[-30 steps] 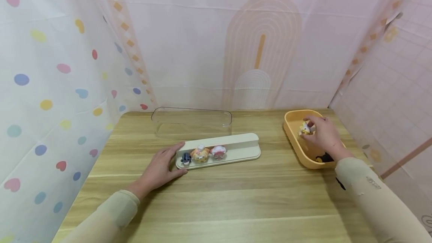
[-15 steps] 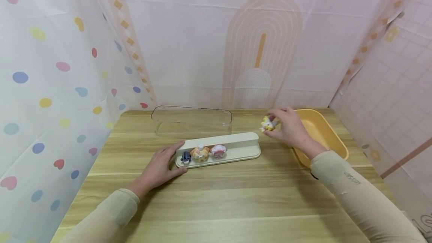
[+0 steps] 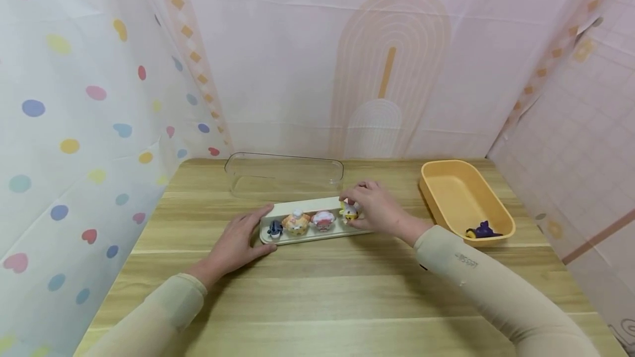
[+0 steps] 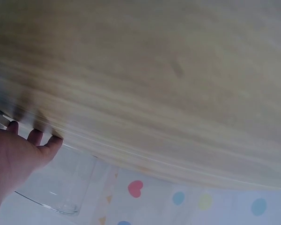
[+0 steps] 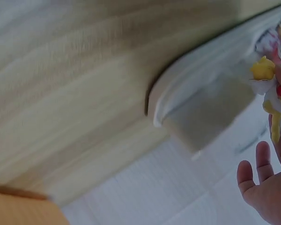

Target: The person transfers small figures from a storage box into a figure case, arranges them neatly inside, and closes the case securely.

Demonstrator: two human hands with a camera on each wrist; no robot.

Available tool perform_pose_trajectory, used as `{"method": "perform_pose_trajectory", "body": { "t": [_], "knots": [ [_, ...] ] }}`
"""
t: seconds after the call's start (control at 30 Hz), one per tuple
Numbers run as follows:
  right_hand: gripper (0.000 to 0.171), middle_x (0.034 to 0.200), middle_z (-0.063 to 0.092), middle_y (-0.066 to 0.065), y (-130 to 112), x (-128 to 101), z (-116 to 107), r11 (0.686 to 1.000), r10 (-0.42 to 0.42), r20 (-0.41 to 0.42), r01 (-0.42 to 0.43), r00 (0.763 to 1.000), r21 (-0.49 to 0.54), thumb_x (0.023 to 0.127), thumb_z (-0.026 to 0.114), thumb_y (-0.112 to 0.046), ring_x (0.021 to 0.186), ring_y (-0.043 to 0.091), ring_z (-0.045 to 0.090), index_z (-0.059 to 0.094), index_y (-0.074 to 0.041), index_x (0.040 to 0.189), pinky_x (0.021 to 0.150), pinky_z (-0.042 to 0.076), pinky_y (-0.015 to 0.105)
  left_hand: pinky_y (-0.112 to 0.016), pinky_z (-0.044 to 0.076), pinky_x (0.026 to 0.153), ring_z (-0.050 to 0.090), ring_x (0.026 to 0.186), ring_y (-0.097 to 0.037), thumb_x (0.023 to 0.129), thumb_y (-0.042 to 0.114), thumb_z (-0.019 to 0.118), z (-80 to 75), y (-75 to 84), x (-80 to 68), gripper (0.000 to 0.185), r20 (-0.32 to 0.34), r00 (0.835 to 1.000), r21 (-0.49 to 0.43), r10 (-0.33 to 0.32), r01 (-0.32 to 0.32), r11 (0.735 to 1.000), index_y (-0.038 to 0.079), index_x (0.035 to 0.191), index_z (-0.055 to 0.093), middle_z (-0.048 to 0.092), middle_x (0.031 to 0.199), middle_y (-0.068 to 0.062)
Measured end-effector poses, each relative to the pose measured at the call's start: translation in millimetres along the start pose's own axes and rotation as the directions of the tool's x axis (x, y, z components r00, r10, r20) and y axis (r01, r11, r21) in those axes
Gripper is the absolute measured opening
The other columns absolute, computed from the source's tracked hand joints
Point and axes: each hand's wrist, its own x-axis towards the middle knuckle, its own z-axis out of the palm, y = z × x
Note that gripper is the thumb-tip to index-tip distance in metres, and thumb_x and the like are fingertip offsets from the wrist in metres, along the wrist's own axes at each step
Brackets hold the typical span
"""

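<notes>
A cream stepped display base (image 3: 292, 206) lies on the wooden table with a row of small toy figurines on it. From the left come a dark blue figurine (image 3: 275, 229), an orange one with a white cap (image 3: 296, 222) and a pink-and-white one (image 3: 323, 220). My left hand (image 3: 237, 244) holds the base's left end, thumb at the front edge and fingers at the back. Between thumb and fingers, my right hand (image 3: 379, 211) pinches a white-and-yellow figurine (image 3: 349, 211) over the base, right of the pink-and-white one. The right hand covers the base's right end in the head view.
Behind the base stands a clear plastic cover (image 3: 285, 172). An orange-yellow tray (image 3: 429, 194) sits at the right, with a dark purple figurine (image 3: 483, 230) in its near end. Printed curtains (image 3: 278, 70) hang at the table's back and sides.
My right hand has lifted the white-and-yellow figurine out of the orange-yellow tray and carried it left to the display base. The left hand has stayed at the base's left end.
</notes>
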Motion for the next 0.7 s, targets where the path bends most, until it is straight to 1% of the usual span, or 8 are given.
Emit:
{"method": "perform_pose_trajectory", "body": {
  "t": [0.1,0.27,0.33,0.53,0.7],
  "knots": [
    [0.053,0.119,0.074,0.000,-1.7,0.8,7.5,1.000,0.002,0.022,-0.002,1.000,-0.011,0.084,0.093,-0.029,0.132,0.032,0.057,0.068,-0.021,0.130,0.116,0.046,0.058,-0.069,0.038,0.121,0.052,0.143,-0.049,0.089,0.050,0.086,-0.7,0.8,0.0,0.100,-0.003,1.000,0.001,-0.004,0.004,1.000,0.028,0.170,0.031,0.058,0.157,-0.017],
    [0.053,0.121,0.073,0.001,-2.0,0.9,16.7,1.000,-0.008,0.033,0.009,0.999,-0.023,0.085,0.092,-0.028,0.133,0.033,0.056,0.066,-0.021,0.130,0.121,0.042,0.056,-0.069,0.039,0.120,0.053,0.142,-0.050,0.088,0.049,0.087,-2.0,2.1,-0.5,0.101,-0.004,1.000,0.001,-0.004,0.004,1.000,0.028,0.169,0.032,0.060,0.156,-0.018],
    [0.054,0.125,0.074,0.002,-2.1,0.5,18.4,1.000,-0.004,0.034,0.005,0.999,-0.029,0.086,0.092,-0.029,0.134,0.033,0.055,0.065,-0.020,0.133,0.122,0.041,0.055,-0.070,0.039,0.120,0.053,0.142,-0.050,0.088,0.048,0.087,-2.3,2.3,-0.5,0.100,-0.003,1.000,-0.001,-0.003,0.003,1.000,0.027,0.169,0.032,0.060,0.156,-0.018],
    [0.070,0.138,0.069,0.006,-2.6,-0.1,20.6,0.999,0.023,0.055,-0.021,0.998,-0.050,0.087,0.091,-0.036,0.140,0.033,0.053,0.059,-0.015,0.145,0.125,0.039,0.055,-0.070,0.038,0.120,0.052,0.143,-0.049,0.089,0.048,0.087,-1.9,2.2,-0.8,0.099,-0.007,1.000,0.001,-0.001,0.001,1.000,0.027,0.169,0.032,0.060,0.156,-0.018],
    [0.082,0.142,0.067,0.009,-2.8,-1.2,22.6,0.999,0.024,0.052,-0.022,0.998,-0.044,0.084,0.093,-0.041,0.140,0.033,0.053,0.055,-0.013,0.151,0.125,0.039,0.055,-0.070,0.039,0.120,0.053,0.142,-0.049,0.089,0.048,0.087,-1.3,1.7,-1.2,0.100,-0.010,1.000,0.003,0.004,-0.004,1.000,0.027,0.169,0.032,0.060,0.155,-0.018]
  ]
}}
